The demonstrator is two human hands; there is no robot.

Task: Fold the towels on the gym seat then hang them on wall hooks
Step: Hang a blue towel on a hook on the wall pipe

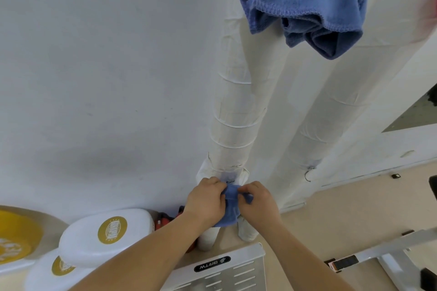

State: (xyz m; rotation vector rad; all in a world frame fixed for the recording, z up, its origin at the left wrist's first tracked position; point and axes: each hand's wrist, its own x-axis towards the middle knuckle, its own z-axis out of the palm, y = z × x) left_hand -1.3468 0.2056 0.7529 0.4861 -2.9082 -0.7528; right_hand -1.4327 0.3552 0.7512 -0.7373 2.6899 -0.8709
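Observation:
A small blue towel [229,210] is bunched between my two hands, low against the white wrapped pipe [233,125]. My left hand [205,201] grips its left side and my right hand [256,201] pinches its upper right edge. A small metal hook [229,181] shows on the pipe just above the towel's top. A second, larger blue towel [302,0] hangs bunched at the top of the view, close to the camera; what holds it is out of frame.
White wall [106,66] fills the left. White padded discs with gold logos [106,234] lie stacked at lower left. A grey metal machine plate [227,269] sits below my arms, with a metal frame [390,253] at lower right on the beige floor.

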